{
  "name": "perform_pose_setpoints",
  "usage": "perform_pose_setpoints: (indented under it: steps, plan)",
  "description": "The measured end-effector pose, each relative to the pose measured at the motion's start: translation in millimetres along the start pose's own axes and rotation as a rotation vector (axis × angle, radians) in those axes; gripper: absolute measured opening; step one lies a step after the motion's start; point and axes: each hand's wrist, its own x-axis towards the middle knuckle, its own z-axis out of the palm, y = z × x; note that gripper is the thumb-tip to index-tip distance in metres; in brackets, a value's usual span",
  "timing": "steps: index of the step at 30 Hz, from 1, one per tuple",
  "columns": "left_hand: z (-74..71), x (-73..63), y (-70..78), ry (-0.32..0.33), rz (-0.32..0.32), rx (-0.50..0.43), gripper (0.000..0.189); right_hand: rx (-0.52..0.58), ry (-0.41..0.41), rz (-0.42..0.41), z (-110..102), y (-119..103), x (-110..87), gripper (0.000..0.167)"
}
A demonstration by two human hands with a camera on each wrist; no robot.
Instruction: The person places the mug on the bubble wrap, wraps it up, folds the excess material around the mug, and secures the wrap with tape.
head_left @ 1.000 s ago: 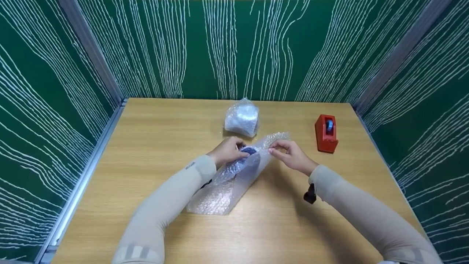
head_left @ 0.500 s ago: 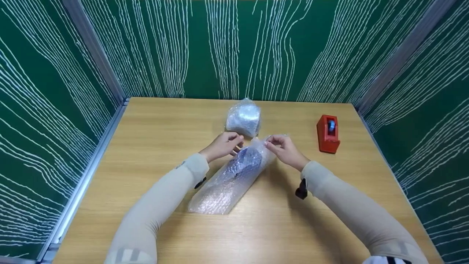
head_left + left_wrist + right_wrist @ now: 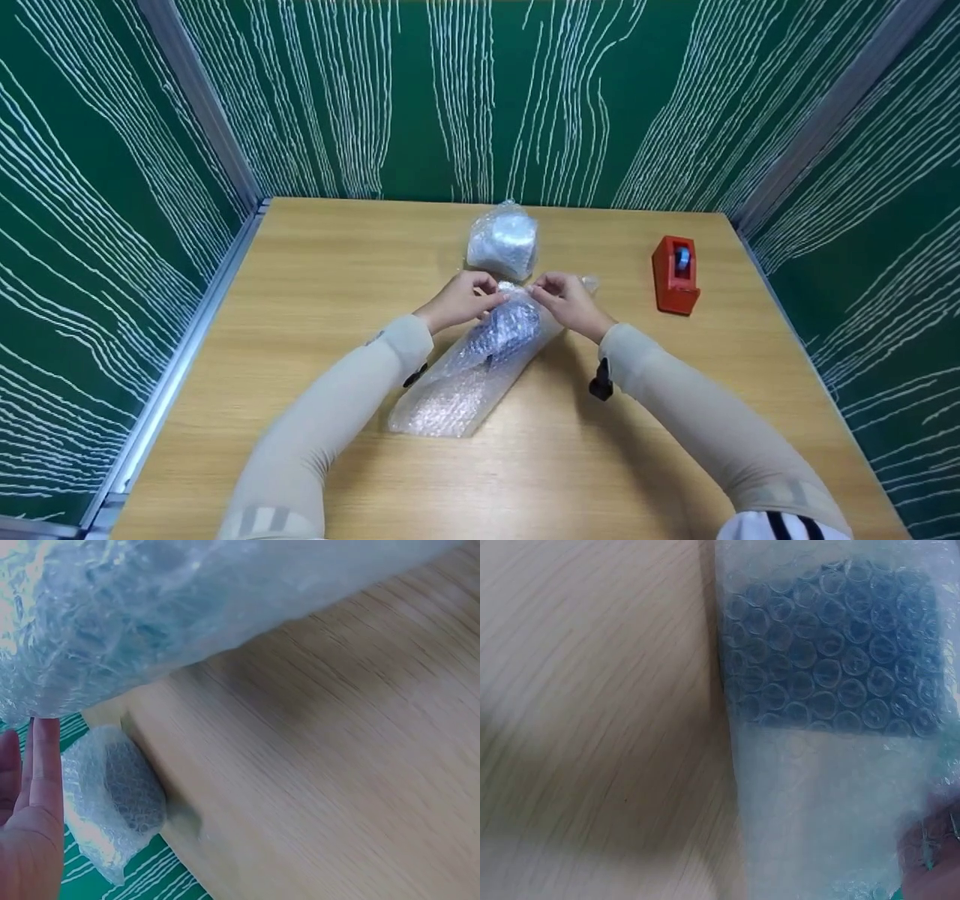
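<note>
A sheet of bubble wrap (image 3: 450,394) lies diagonally on the table, folded around a blue thing (image 3: 829,652) whose dark block shows through the bubbles; its kind is hidden. At the far end of the wrap, my left hand (image 3: 463,300) pinches the edge between thumb and fingers. In the left wrist view, the fingers (image 3: 43,765) of that hand reach up under the wrap. Close beside it, my right hand (image 3: 571,304) pinches the same upper edge from the right side. The two hands' fingertips nearly meet over the folded flap.
Just behind the hands stands a bubble-wrapped bundle (image 3: 504,238), its content a dark shape in the left wrist view. A red tape dispenser (image 3: 675,276) with a blue roll is at the right back. Green walls (image 3: 480,97) with white lines enclose the wooden table (image 3: 322,255).
My left hand has come out of the wrap's opening. My right hand has brought the flap leftward over the blue thing, and both hands now meet at the far edge.
</note>
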Motion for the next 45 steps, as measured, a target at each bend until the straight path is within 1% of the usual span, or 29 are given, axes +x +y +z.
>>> perform_pose_setpoints:
  steps: [3, 5, 7, 8, 12, 14, 17, 20, 22, 25, 30, 33, 35, 36, 39, 40, 43, 45]
  plan:
    - [1.5, 1.8, -0.5, 0.009, 0.008, 0.006, 0.014, -0.009, 0.001, -0.006, 3, 1, 0.9, 0.015]
    - [2.4, 2.1, -0.8, 0.012, 0.002, 0.011, 0.013, -0.017, 0.01, -0.017, 4, 0, 0.2, 0.016]
    - [3.2, 2.4, -1.9, 0.017, -0.008, 0.014, 0.015, -0.023, 0.021, -0.044, 5, 0, -1.8, 0.018]
    - [3.5, 2.3, -2.4, 0.018, -0.012, 0.013, 0.016, -0.043, 0.028, -0.066, 5, -1, -3.5, 0.019]
    - [4.1, 1.9, -4.8, 0.029, -0.028, -0.006, 0.018, -0.173, 0.056, -0.179, 7, -2, -13.9, 0.029]
    - [3.8, 1.8, -5.8, 0.035, -0.031, -0.013, 0.017, -0.259, 0.069, -0.252, 8, -3, -20.1, 0.035]
    - [2.7, 2.0, -6.8, 0.04, -0.029, -0.009, 0.015, -0.342, 0.079, -0.361, 10, -2, -28.2, 0.039]
    - [1.4, 2.6, -7.3, 0.043, -0.025, -0.005, 0.016, -0.368, 0.087, -0.451, 12, -1, -34.3, 0.039]
    - [0.9, 3.2, -8.4, 0.043, -0.024, -0.007, 0.018, -0.358, 0.082, -0.479, 13, -2, -38.0, 0.038]
    - [0.8, 3.9, -10.5, 0.044, -0.025, -0.012, 0.021, -0.333, 0.047, -0.492, 15, -2, -43.5, 0.038]
    - [1.1, 4.8, -14.6, 0.052, -0.013, -0.012, 0.022, -0.324, -0.063, -0.464, 17, -1, -50.9, 0.047]
    - [1.6, 5.6, -16.5, 0.052, -0.002, -0.027, 0.023, -0.356, -0.129, -0.441, 17, 1, -53.4, 0.056]
    - [1.8, 6.6, -17.6, 0.047, 0.002, -0.047, 0.022, -0.39, -0.157, -0.439, 17, 0, -54.9, 0.061]
    - [1.7, 6.9, -17.7, 0.043, 0.002, -0.06, 0.02, -0.409, -0.169, -0.436, 18, 0, -55.3, 0.063]
    - [1.4, 8.0, -17.6, 0.032, -0.016, -0.091, 0.007, -0.48, -0.19, -0.441, 19, -1, -56.3, 0.064]
    - [1.2, 8.4, -17.3, 0.023, -0.025, -0.098, 0.008, -0.502, -0.194, -0.448, 19, -2, -56.2, 0.063]
    - [0.5, 9.6, -15.5, -0.012, -0.055, -0.109, 0.031, -0.559, -0.213, -0.459, 21, -1, -55.2, 0.059]
    - [0.2, 10.9, -15.0, -0.047, -0.061, -0.103, 0.039, -0.575, -0.222, -0.46, 21, -1, -54.6, 0.055]
